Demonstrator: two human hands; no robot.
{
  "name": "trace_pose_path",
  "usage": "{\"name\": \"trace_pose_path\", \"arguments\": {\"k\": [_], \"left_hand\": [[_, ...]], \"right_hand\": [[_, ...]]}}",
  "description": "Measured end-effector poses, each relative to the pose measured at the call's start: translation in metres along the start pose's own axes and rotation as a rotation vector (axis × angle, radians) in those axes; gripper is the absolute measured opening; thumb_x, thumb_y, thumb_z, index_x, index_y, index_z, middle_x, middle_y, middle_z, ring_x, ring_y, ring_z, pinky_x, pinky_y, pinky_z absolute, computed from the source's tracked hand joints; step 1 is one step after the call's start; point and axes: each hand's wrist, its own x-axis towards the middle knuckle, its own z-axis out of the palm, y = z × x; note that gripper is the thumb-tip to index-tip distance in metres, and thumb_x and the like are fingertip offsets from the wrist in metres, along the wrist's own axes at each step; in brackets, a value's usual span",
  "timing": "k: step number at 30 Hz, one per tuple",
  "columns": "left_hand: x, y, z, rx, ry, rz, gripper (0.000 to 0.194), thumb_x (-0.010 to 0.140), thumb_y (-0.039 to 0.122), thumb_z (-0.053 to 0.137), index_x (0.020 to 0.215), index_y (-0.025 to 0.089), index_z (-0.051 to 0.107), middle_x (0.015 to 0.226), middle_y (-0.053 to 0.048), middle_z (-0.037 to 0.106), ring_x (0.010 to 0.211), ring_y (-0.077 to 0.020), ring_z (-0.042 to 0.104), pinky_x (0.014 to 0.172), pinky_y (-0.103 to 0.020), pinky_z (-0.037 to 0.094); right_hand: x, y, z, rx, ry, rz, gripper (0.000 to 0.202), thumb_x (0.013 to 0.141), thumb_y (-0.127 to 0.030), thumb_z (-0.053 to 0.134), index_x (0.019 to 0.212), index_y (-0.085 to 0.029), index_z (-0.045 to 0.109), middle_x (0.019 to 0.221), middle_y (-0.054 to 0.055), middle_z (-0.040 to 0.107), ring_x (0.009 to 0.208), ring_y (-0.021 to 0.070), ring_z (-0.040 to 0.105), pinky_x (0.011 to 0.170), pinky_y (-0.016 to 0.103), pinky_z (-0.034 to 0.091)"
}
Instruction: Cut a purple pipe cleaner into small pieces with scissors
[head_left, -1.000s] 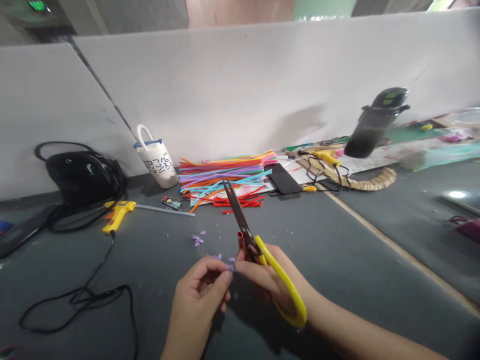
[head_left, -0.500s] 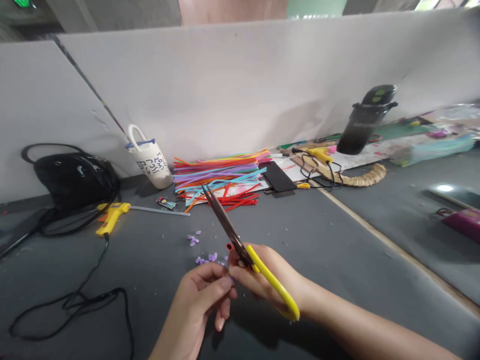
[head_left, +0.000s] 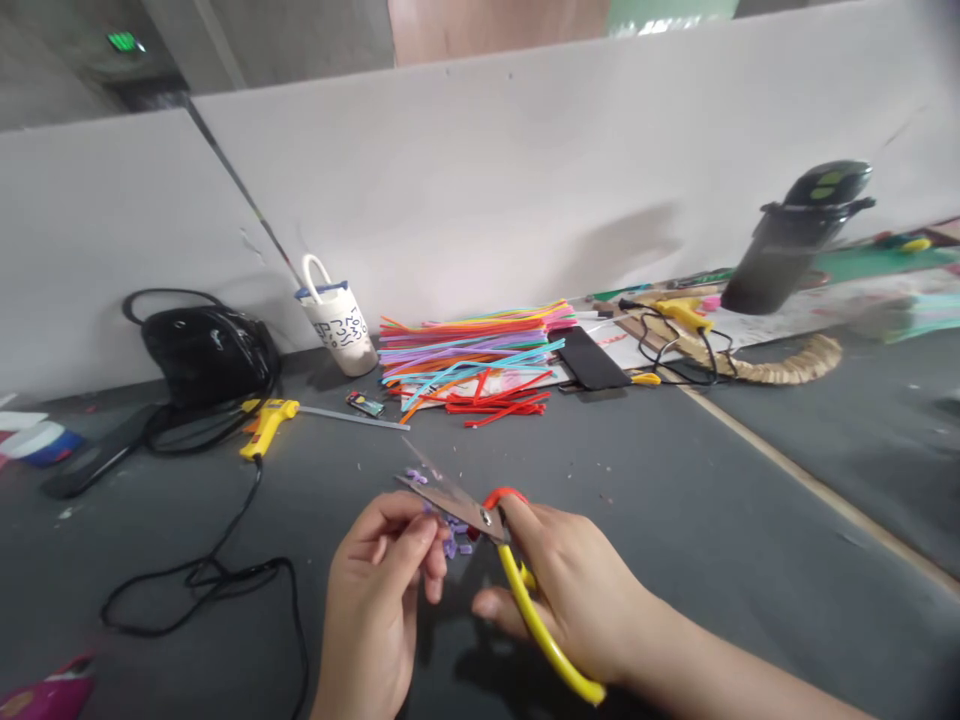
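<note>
My right hand (head_left: 570,575) holds a pair of scissors (head_left: 536,625) with a yellow handle and a red part near the pivot. Their blades are spread and point up and left, toward the fingertips of my left hand (head_left: 386,575). Thumb and forefinger of that hand are pinched on a small purple pipe cleaner piece (head_left: 429,509), mostly hidden by the fingers. Several cut purple bits (head_left: 456,541) lie on the dark table just behind the hands, partly covered by the blades.
Bundles of coloured pipe cleaners (head_left: 472,340) lie at the back, with red ones (head_left: 502,405) in front. At left are a yellow glue gun (head_left: 270,428), its cord, a black bag (head_left: 206,350) and a white cup (head_left: 345,335). A dark bottle (head_left: 780,250) stands at right.
The scissors have swung lower and left, and their blades have opened beside my left fingertips. My left hand has risen slightly. The view has turned left.
</note>
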Motion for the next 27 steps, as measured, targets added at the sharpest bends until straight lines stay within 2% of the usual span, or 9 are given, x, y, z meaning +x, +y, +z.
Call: {"name": "trace_pose_path", "arguments": {"k": [4,9,13,21,27], "left_hand": [[-0.003,0.002,0.001,-0.051,-0.036,-0.015,0.009,0.069,0.023,0.070,0.066,0.017,0.064,0.046,0.005,0.053,0.042,-0.0042,0.043,0.038,-0.011,0.035],[-0.006,0.001,0.002,-0.072,-0.025,-0.039,0.010,0.069,0.024,0.070,0.067,0.017,0.064,0.046,0.004,0.054,0.040,-0.0043,0.042,0.037,-0.012,0.034],[-0.006,0.002,0.004,-0.075,-0.020,-0.056,0.014,0.066,0.026,0.072,0.063,0.017,0.062,0.044,0.004,0.054,0.039,-0.0042,0.041,0.036,-0.012,0.033],[-0.005,0.002,0.003,-0.054,-0.009,-0.058,0.015,0.066,0.026,0.072,0.061,0.016,0.061,0.044,0.004,0.053,0.039,-0.0041,0.041,0.036,-0.012,0.032],[-0.005,0.002,0.003,-0.037,0.012,-0.060,0.013,0.067,0.025,0.071,0.062,0.017,0.062,0.044,0.005,0.053,0.039,-0.0043,0.040,0.037,-0.013,0.033]], "right_hand": [[-0.004,-0.003,0.008,-0.077,0.013,0.003,0.048,0.079,-0.065,0.043,0.087,-0.018,0.046,0.072,0.004,0.058,0.060,0.0202,0.055,0.053,0.026,0.035],[-0.005,-0.004,0.012,-0.124,0.036,-0.001,0.052,0.078,-0.068,0.042,0.088,-0.018,0.047,0.070,0.004,0.059,0.058,0.0206,0.057,0.051,0.026,0.034],[-0.006,-0.005,0.013,-0.120,0.053,-0.022,0.047,0.080,-0.065,0.042,0.086,-0.018,0.046,0.068,0.003,0.059,0.055,0.0193,0.057,0.048,0.026,0.032],[-0.006,-0.005,0.011,-0.123,0.031,-0.002,0.044,0.081,-0.062,0.042,0.083,-0.018,0.046,0.066,0.003,0.059,0.053,0.0184,0.056,0.048,0.026,0.032],[-0.005,-0.006,0.011,-0.155,-0.006,0.037,0.051,0.078,-0.068,0.043,0.085,-0.017,0.048,0.068,0.005,0.061,0.056,0.0199,0.058,0.049,0.026,0.033]]}}
